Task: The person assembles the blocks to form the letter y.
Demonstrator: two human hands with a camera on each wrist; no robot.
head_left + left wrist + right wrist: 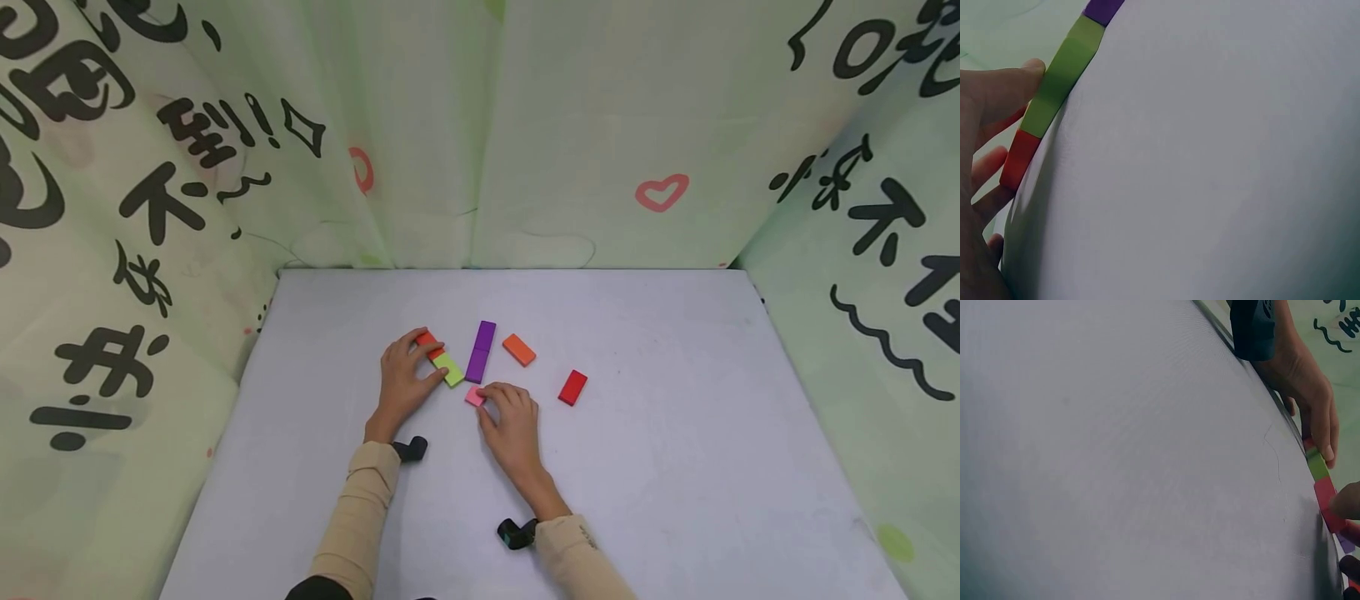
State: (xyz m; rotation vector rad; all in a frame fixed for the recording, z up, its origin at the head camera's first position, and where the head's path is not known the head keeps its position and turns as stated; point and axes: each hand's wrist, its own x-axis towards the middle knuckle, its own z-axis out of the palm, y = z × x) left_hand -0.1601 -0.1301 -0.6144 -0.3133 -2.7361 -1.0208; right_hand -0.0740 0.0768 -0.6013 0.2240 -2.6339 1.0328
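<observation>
Flat coloured blocks lie on a white table (675, 433). My left hand (405, 375) rests on an orange-red block (428, 342) and a lime green block (450, 369) laid end to end, thumb against the green one. In the left wrist view the green block (1060, 78) and the orange-red block (1019, 159) sit by my fingers (997, 100). My right hand (510, 417) touches a pink block (474, 397) with its fingertips. The pink block (1330, 503) and the green block (1317, 467) also show in the right wrist view.
A purple pair of blocks (482, 351) lies just right of the green one. An orange block (519, 349) and a red block (573, 387) lie further right. Printed green curtains (480, 133) enclose the table on three sides. Black wrist straps (516, 533) sit on both arms.
</observation>
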